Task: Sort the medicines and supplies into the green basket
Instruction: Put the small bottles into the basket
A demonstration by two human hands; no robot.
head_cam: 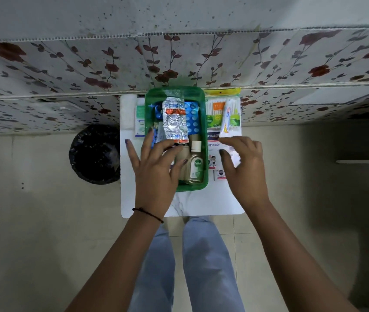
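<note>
The green basket (204,140) stands on a small white table (201,203). Inside lie blue blister packs (192,119), a brown Dettol bottle (194,166) and a crumpled silver pill strip (175,121). My left hand (154,167) hovers over the basket's near left part, its fingertips pinching the strip's lower end. My right hand (244,170) is just right of the basket, closed around a long white tube (228,119) that points away from me. Beneath that tube lie a cotton-bud packet (215,109) and a plaster box (213,158). A white and green medicine box (140,121) lies left of the basket.
A bin lined with a black bag (95,154) stands on the floor left of the table. A surface with a floral covering (66,70) runs behind the table. My legs in light jeans (201,255) are below the table's near edge.
</note>
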